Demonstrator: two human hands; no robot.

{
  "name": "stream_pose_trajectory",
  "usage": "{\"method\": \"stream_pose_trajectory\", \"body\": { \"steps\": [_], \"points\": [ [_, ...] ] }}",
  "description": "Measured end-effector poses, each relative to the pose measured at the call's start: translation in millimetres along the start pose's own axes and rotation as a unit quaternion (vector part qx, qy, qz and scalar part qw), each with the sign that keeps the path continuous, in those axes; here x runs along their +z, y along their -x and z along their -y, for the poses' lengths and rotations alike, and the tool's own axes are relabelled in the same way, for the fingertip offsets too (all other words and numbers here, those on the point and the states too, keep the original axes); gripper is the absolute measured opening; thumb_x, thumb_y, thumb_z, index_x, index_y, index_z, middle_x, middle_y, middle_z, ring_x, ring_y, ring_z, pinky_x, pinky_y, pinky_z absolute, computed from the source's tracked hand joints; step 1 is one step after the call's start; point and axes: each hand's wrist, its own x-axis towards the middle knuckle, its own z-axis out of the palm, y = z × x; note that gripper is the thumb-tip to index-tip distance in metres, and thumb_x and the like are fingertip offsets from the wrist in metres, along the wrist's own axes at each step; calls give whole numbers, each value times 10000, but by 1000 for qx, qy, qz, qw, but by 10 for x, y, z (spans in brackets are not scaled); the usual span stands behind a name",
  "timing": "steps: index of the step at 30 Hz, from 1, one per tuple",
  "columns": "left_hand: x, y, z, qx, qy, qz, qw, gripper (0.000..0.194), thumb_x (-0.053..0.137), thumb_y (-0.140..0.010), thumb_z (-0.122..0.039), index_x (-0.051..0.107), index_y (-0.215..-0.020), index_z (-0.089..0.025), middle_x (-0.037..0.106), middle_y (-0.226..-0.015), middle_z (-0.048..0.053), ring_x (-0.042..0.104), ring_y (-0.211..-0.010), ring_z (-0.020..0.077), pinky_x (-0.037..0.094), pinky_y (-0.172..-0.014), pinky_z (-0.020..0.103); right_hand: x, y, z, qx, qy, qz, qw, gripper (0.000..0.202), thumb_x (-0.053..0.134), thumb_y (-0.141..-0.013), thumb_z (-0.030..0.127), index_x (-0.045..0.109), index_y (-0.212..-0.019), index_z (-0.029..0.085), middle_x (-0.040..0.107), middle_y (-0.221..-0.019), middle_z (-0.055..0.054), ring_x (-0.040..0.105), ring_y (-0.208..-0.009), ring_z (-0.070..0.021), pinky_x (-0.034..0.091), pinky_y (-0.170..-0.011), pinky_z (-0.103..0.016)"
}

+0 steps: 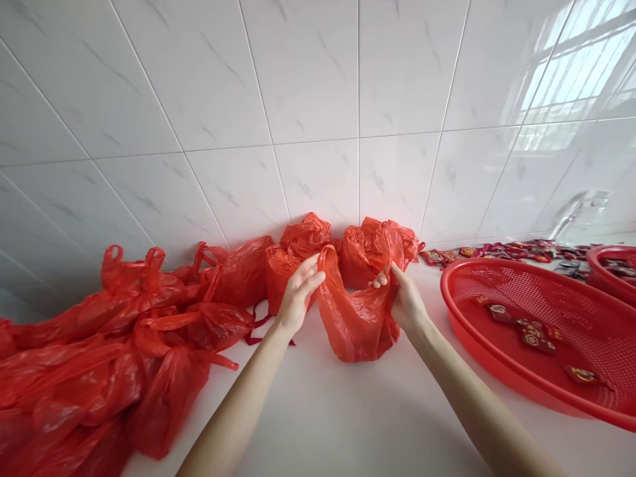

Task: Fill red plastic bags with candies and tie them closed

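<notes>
A thin red plastic bag [355, 324] with two loop handles hangs between my hands, its bottom at the white tabletop. My left hand [299, 291] has its thumb and fingers at the left handle, pinching its edge. The right handle is gripped by my right hand [406, 299], its fingers partly hidden by the plastic. Whether anything lies inside the bag cannot be made out. Just behind it, rolled bundles of red plastic bags [355, 257] lean toward the wall.
To the left, many filled, tied red bags [94, 364] are heaped. On the right stands a large red perforated basket [477, 344] with several small patterned sachets [534, 334] inside. More small packets [517, 252] lie along the tiled wall [318, 86], near a second red basket [596, 262].
</notes>
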Motion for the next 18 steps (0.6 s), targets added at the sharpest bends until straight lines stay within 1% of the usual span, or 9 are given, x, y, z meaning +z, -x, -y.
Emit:
{"method": "stream_pose_trajectory", "body": {
  "steps": [2, 3, 6, 8, 10, 12, 15, 16, 18],
  "points": [
    [-48, 101, 65, -1, -31, 65, 997, 437, 743, -798, -446, 672, -1158, -209, 724, -1117, 89, 652, -1090, 267, 488, -942, 363, -11, -10, -26, 4, -12, -18, 1000, 418, 836, -704, 477, 512, -615, 229, 461, -560, 62, 482, -549, -115, 522, -641, -275],
    [-58, 136, 69, 1, -50, 92, 995, 392, 749, -809, -431, 688, -1120, -202, 728, -1088, 85, 650, -1070, 261, 487, -945, 363, -10, -10, -33, 3, -17, -24, 1000, 429, 832, -715, 471, 492, -615, 229, 442, -552, 68, 457, -532, -108, 511, -623, -266],
    [-44, 174, -15, 27, -103, 128, 986, 241, 752, -832, -412, 710, -893, -182, 702, -873, 43, 630, -873, 203, 495, -847, 321, 17, 16, -10, 11, -28, -24, 999, 404, 805, -752, 425, 474, -630, 228, 386, -528, 83, 356, -483, -92, 483, -581, -257],
    [-17, 162, -114, 52, -109, 123, 985, 278, 734, -852, -426, 663, -749, -177, 621, -725, 7, 561, -716, 153, 469, -717, 282, 53, 60, 52, 25, -25, -16, 999, 287, 765, -772, 389, 546, -688, 224, 361, -511, 89, 295, -464, -88, 452, -545, -249],
    [16, 141, -213, 69, -94, 111, 987, 354, 744, -843, -430, 593, -652, -173, 532, -639, -18, 482, -619, 119, 416, -620, 258, 98, 125, 145, 38, -12, 7, 999, 192, 708, -794, 392, 623, -792, 220, 354, -498, 88, 267, -459, -93, 430, -527, -249],
    [58, 118, -288, 71, -59, 104, 990, 408, 776, -805, -442, 548, -600, -173, 491, -610, -26, 448, -579, 105, 383, -571, 250, 144, 200, 244, 44, 2, 45, 998, 209, 657, -808, 430, 632, -815, 223, 370, -505, 75, 278, -467, -102, 430, -534, -262],
    [148, 73, -319, 44, 3, 87, 995, 442, 803, -743, -484, 536, -571, -175, 494, -600, -24, 444, -550, 102, 372, -537, 250, 197, 285, 337, 44, 34, 94, 994, 272, 669, -786, 462, 572, -709, 220, 410, -544, 51, 327, -492, -104, 432, -549, -275],
    [182, 53, -303, 33, 16, 75, 997, 441, 806, -730, -492, 543, -571, -175, 501, -599, -24, 445, -548, 102, 375, -536, 249, 205, 296, 343, 43, 51, 97, 993, 286, 698, -775, 454, 565, -692, 215, 415, -552, 52, 331, -495, -98, 424, -545, -270],
    [239, 4, -233, 25, 24, 35, 999, 433, 815, -713, -493, 555, -578, -174, 503, -594, -31, 443, -552, 99, 385, -551, 246, 202, 285, 318, 44, 89, 79, 992, 281, 763, -751, 427, 600, -710, 202, 410, -540, 66, 335, -488, -85, 410, -536, -256]
  ]
}}
